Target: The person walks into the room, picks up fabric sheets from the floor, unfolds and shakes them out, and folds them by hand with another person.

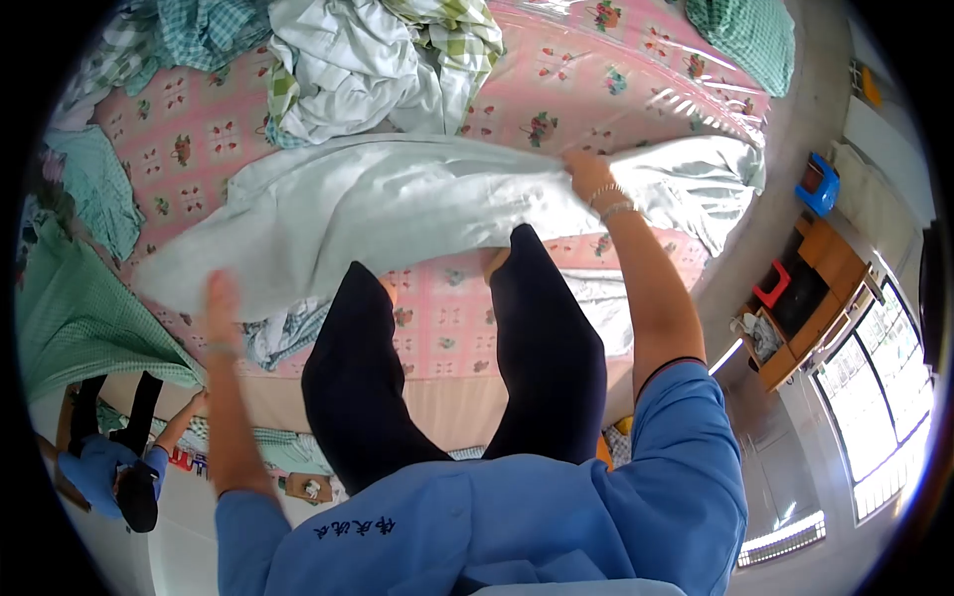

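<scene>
A long white sheet (397, 194) lies stretched and rumpled across a table covered in pink patterned plastic (179, 164). My right hand (590, 177) pinches a fold along the sheet's upper edge, right of its middle, and the cloth bunches beyond it. My left hand (221, 298) is at the sheet's lower left edge, smeared by motion; whether its fingers grip the cloth cannot be made out. The sheet's near edge passes in front of my knees. Partly under it, a blue-white checked cloth (283, 336) shows beside my left leg.
Crumpled white and green-checked linens (363, 70) are heaped at the table's back. A green checked bundle (745, 40) sits at the far right corner. At left, a co-worker (114, 472) holds a green checked cloth (94, 318). Blue (818, 184) and red (771, 284) stools stand right, near a wooden desk (835, 263).
</scene>
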Action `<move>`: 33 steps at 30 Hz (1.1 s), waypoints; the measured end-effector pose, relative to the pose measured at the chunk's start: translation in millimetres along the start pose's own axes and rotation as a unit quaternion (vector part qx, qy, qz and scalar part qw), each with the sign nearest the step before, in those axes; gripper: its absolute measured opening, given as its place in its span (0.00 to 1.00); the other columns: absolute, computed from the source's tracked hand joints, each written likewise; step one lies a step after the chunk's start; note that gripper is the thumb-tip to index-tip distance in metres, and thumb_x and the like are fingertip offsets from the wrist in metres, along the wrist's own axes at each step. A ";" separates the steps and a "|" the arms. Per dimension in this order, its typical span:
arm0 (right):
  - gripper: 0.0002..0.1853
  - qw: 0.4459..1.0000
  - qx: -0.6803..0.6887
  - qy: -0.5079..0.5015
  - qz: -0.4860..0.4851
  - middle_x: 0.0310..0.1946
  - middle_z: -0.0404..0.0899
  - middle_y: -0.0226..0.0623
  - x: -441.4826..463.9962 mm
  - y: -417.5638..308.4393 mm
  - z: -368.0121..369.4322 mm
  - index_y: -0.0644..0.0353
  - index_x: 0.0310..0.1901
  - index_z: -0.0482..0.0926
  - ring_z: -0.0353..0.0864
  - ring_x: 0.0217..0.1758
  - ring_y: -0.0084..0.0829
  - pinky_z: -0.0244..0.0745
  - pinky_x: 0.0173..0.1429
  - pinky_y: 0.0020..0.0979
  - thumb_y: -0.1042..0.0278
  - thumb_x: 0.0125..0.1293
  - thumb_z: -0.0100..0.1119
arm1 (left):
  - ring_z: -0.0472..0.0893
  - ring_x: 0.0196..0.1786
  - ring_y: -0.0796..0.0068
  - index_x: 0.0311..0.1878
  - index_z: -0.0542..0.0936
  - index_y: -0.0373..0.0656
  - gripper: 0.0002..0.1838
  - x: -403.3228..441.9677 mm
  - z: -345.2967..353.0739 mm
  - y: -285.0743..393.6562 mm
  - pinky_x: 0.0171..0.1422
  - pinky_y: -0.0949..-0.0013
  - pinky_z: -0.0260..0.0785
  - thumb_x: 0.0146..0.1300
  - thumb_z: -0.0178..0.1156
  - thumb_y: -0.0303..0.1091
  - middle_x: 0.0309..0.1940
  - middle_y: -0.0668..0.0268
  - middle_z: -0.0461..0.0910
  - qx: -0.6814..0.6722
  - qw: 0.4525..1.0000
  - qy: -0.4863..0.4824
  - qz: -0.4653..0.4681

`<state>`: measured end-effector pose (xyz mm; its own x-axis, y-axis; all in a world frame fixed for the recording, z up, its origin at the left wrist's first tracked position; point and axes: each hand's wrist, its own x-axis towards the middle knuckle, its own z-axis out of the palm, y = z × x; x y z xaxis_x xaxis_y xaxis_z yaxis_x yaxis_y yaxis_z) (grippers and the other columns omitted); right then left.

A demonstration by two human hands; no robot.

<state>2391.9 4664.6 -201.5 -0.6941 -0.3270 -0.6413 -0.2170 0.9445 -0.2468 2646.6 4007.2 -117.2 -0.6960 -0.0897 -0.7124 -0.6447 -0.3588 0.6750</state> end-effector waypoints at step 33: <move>0.25 0.752 0.644 0.119 -0.066 0.49 0.69 0.41 -563.9 -109.8 -388.3 0.65 0.53 0.65 0.63 0.56 0.31 0.54 0.59 0.30 0.57 0.57 0.52 | 0.68 0.50 0.70 0.55 0.63 0.41 0.22 -333.5 623.4 315.4 0.54 0.66 0.60 0.61 0.40 0.42 0.49 0.64 0.68 0.032 0.941 -0.336 -0.002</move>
<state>2540.6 4757.8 469.3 -0.8620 -0.2553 -0.4379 0.4437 0.0379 -0.8954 2478.3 4503.2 453.0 -0.7221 0.5267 -0.4484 -0.6511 -0.2985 0.6979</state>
